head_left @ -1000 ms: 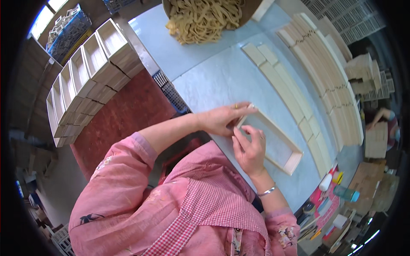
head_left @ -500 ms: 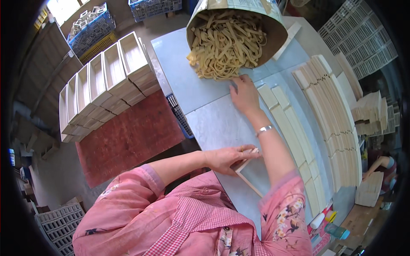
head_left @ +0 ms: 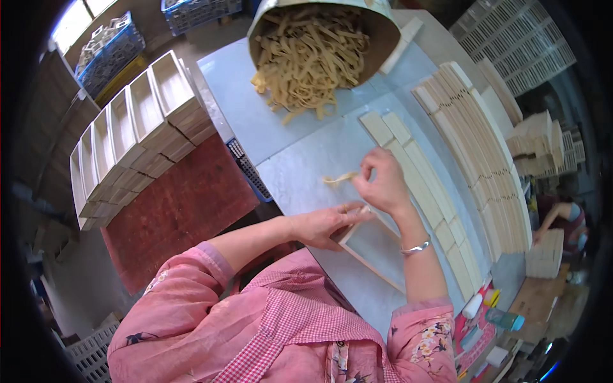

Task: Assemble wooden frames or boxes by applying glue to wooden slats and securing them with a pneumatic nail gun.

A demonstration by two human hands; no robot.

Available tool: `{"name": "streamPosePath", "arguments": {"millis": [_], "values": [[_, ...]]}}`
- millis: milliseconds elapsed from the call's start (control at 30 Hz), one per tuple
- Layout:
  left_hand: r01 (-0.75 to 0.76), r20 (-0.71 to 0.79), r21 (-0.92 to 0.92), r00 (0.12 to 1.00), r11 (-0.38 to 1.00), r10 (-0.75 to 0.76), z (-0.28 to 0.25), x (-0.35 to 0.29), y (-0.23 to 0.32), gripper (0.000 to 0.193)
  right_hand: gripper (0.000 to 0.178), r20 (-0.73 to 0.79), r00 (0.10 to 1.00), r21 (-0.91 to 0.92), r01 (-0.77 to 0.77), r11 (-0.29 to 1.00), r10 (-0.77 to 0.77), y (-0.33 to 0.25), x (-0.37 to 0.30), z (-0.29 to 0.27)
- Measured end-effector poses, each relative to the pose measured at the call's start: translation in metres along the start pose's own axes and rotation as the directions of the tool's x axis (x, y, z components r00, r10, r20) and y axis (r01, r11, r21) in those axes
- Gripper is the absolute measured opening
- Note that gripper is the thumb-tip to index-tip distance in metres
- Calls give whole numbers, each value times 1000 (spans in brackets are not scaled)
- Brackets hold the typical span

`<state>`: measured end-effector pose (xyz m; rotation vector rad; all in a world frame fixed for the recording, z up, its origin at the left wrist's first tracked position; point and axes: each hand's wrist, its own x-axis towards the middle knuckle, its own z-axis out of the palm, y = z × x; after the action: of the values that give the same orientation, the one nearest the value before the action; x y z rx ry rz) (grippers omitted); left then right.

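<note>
My right hand (head_left: 385,180) pinches a tan rubber band (head_left: 340,179) between thumb and fingertips, above the pale grey table. Its loose end hangs out to the left. Just below, my left hand (head_left: 321,226) grips one corner of a thin wooden frame (head_left: 373,268), which lies by the table's near edge. My right forearm covers part of the frame's right end. At the table's far side, many similar rubber bands (head_left: 313,60) spill from the mouth of a tipped sack (head_left: 389,48).
Flat pale wooden pieces (head_left: 421,188) lie in rows right of my right hand, beside a long stack of slotted boards (head_left: 476,153). Open wooden boxes (head_left: 137,115) are stacked left on a red board (head_left: 182,204). A bottle (head_left: 504,318) lies lower right; another person's arm (head_left: 554,220) shows beyond.
My right hand has drawn back from the spilled rubber bands toward the frame, now with one band in its fingers. My left hand keeps its grip on the frame.
</note>
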<state>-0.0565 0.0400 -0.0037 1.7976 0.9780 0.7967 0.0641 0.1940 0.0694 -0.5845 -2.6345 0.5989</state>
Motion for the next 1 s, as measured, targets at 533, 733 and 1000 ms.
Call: {"name": "streamPosePath", "arguments": {"millis": [533, 733, 1000], "values": [[206, -19, -37, 978, 978, -206, 3, 4, 11, 114, 13, 107, 910, 151, -413, 898, 401, -39, -98, -16], [77, -32, 41, 997, 996, -76, 3, 5, 8, 109, 12, 130, 937, 234, -345, 909, 323, -48, -108, -5], [-66, -147, 202, 984, 977, 97, 7, 8, -10, 101, 13, 106, 913, 61, -400, 914, 393, -109, -127, -11]]}}
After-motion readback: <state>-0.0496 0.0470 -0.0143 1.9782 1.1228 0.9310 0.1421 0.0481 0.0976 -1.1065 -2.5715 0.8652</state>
